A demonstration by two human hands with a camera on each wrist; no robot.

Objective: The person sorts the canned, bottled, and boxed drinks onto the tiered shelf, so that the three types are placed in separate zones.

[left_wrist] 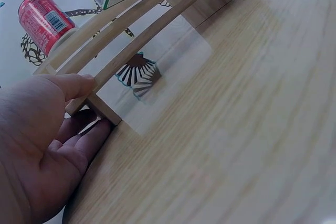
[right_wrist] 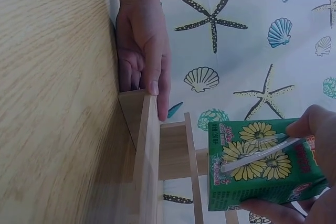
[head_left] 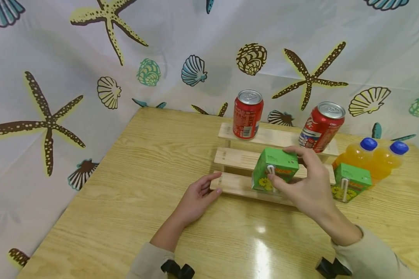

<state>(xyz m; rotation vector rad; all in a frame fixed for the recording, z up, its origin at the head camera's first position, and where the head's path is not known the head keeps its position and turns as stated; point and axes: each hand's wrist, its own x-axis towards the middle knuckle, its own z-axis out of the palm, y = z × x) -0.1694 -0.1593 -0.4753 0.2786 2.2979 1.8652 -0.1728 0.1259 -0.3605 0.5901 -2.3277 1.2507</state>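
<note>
A three-step wooden rack (head_left: 237,185) stands on the table. My left hand (head_left: 194,198) holds its left front end, thumb on the lowest step and fingers against the side, as the left wrist view (left_wrist: 47,145) also shows. Between thumb and fingers, my right hand (head_left: 312,188) grips a green drink carton (head_left: 275,164) with yellow flowers and a wrapped straw on its face. The carton (right_wrist: 257,163) is over the lower steps, slightly tilted; whether it touches the wood I cannot tell.
Two red soda cans (head_left: 248,116) (head_left: 322,128) stand on the top step, left and right. Another green carton (head_left: 350,182) is at the rack's right end, before two orange drink bottles (head_left: 387,161) with blue caps. A patterned cloth (head_left: 209,35) hangs behind the table.
</note>
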